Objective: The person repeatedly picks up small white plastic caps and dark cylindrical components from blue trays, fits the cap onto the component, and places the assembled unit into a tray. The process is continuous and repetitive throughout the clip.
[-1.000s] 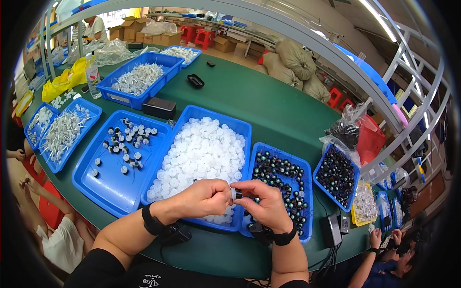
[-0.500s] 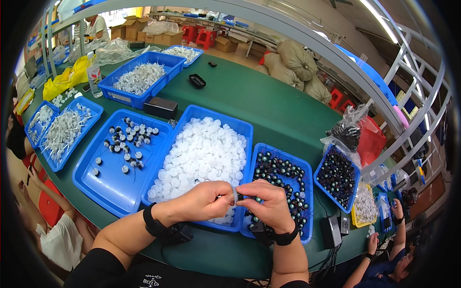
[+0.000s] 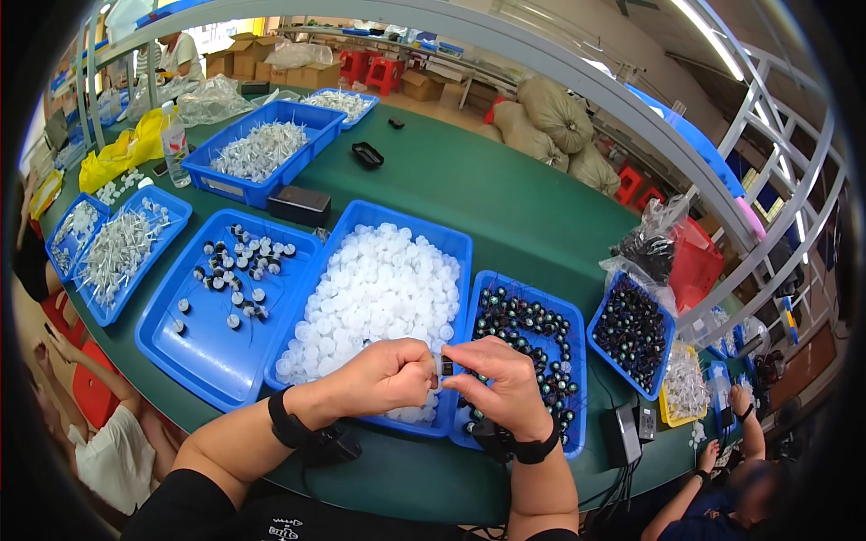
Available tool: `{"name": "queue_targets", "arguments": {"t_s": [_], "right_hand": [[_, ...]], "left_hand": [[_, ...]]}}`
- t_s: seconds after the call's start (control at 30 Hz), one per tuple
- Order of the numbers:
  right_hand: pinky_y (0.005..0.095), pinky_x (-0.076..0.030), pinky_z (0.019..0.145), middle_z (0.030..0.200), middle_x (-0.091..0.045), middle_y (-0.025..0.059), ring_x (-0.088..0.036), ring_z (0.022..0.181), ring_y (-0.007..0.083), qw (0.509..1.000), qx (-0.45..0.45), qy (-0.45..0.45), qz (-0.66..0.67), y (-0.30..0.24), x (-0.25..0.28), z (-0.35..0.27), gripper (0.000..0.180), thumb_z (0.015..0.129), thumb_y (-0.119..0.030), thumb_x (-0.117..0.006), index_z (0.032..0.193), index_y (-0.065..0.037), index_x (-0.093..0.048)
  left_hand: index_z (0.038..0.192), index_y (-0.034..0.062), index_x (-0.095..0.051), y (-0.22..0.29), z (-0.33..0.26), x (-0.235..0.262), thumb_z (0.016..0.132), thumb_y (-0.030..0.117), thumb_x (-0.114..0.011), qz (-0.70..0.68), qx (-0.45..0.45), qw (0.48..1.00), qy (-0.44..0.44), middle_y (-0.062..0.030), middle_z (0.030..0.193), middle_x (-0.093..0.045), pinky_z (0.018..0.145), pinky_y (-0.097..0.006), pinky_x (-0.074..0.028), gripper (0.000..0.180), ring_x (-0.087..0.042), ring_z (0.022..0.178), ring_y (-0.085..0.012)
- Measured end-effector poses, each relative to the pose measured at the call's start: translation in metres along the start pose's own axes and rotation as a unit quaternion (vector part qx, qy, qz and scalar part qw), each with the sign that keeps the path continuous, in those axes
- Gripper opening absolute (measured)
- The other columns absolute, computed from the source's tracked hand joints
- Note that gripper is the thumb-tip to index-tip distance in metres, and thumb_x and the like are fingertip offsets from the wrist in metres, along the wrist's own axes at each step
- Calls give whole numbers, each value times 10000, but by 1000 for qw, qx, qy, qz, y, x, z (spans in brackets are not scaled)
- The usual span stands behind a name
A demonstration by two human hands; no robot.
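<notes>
My two hands meet over the near right part of a blue tray (image 3: 463, 270) heaped with translucent white plastic caps (image 3: 379, 279). My right hand (image 3: 498, 379) pinches a small black cylindrical part (image 3: 446, 365) between thumb and fingers. Curled into a loose fist, my left hand (image 3: 397, 374) presses against the part's left side; whatever its fingers hold is hidden. To the right, a blue tray (image 3: 534, 335) contains black parts with shiny round faces and thin wires. Left of the caps, another blue tray (image 3: 194, 347) carries black parts topped with white caps (image 3: 244, 257).
Behind the trays are a black box (image 3: 300, 206) and a blue bin (image 3: 248, 191) of white pieces. A clear bottle (image 3: 175, 149) stands at the far left. Black adapters (image 3: 621, 435) with cables lie right. A metal frame (image 3: 505, 41) arches overhead. Other people sit on both sides.
My hands stay almost in place, pressed around the small black part. At the lower right, another person's hands have shifted slightly, and that person's head has moved.
</notes>
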State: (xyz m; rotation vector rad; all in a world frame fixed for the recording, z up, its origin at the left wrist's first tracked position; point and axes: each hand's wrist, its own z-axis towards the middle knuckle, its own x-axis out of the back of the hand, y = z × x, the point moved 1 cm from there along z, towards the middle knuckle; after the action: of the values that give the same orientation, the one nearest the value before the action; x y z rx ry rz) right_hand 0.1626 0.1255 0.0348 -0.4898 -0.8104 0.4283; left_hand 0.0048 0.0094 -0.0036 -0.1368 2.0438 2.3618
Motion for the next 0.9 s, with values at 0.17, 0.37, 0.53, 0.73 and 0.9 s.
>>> {"name": "queue_targets", "arguments": {"t_s": [0.17,0.37,0.53,0.73,0.9], "right_hand": [[322,-515,691,897,-706,116,-655,772,240,1000,24,-10,5,3,3,-2,308,718,-44,-783,1016,-8,-714],[322,-515,658,857,-702,118,-653,734,241,1000,-17,-12,14,-3,3,-2,292,719,-48,-787,999,-4,-715],[313,-507,639,841,-701,114,-646,728,237,1000,-10,-2,0,0,0,-4,302,709,-64,-800,991,-2,-714],[283,-501,651,851,-676,78,-632,744,151,992,-122,-6,34,-4,-5,-2,280,786,-57,-749,1048,9,-676],[259,-511,781,988,-644,70,-612,850,114,859,-332,-21,388,8,-5,-10,492,966,-97,-545,1419,-21,-368]], "left_hand": [[793,26,-559,9,-1,-3,879,53,-480,-77,63,995,-22,-27,785,-601,595,-245,-446,120,-538,685,-75],[777,21,-534,6,-1,-4,881,64,-461,198,-143,970,-3,-52,772,-573,610,-262,-444,134,-539,694,-98],[755,33,-524,12,-1,-5,883,72,-469,50,22,998,-7,-20,696,-544,594,-259,-437,144,-515,658,-81],[822,42,-551,14,-1,-7,866,61,-502,-20,22,999,14,-5,754,-549,603,-246,-436,69,-506,696,-68],[1061,65,-547,15,-2,-4,853,71,-599,-175,-53,981,60,-9,819,-514,641,-243,-432,214,-492,726,-85]]}}
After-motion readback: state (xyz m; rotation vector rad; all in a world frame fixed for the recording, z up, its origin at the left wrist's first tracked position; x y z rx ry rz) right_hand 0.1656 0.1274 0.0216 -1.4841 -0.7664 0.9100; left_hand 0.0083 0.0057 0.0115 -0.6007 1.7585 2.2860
